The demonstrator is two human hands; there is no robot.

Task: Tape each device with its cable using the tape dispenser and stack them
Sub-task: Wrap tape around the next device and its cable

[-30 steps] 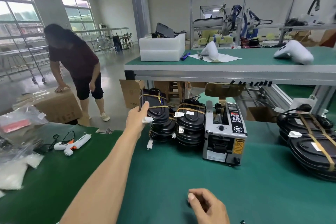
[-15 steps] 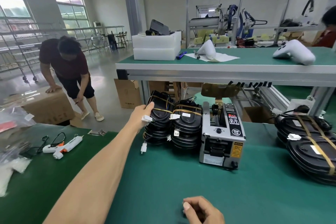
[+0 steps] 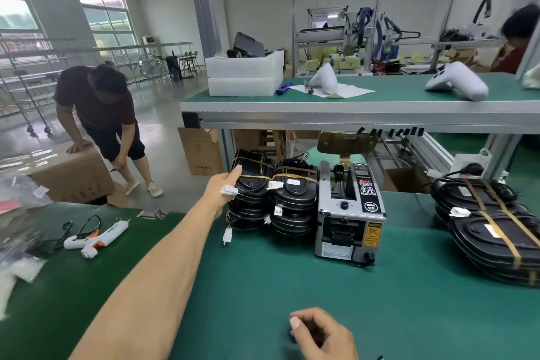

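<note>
On the left stack: the left hand (image 3: 222,190) reaches across the green bench mat (image 3: 263,286) and rests against the top taped device (image 3: 252,181), fingers on its near-left edge; I cannot tell whether the thumb curls round it.
Step in hand: by my judgement, settling this device squarely on the left stack (image 3: 248,204) beside the second stack (image 3: 293,207).
How to do it well: push it flush with the ones below, keep the loose white connector (image 3: 229,190) and its cable from snagging under the edge, and let go only when the pile sits level.
Tape dispenser: the tape dispenser (image 3: 349,213) stands just right of the second stack, near it but apart from the hand.
Right hand: the right hand (image 3: 320,333) lies low at the near edge of the mat, fingers curled; whether it holds something small I cannot tell.
Far right: a third pile of taped devices (image 3: 491,228) lies well apart.
Surface, left: a white glue gun (image 3: 96,238) and plastic bags (image 3: 20,199) lie on the mat.
Room: a person (image 3: 99,114) bends over a cardboard box (image 3: 70,175) on the floor; an upper shelf (image 3: 359,114) carries foam blocks (image 3: 244,76) and white shells.
</note>
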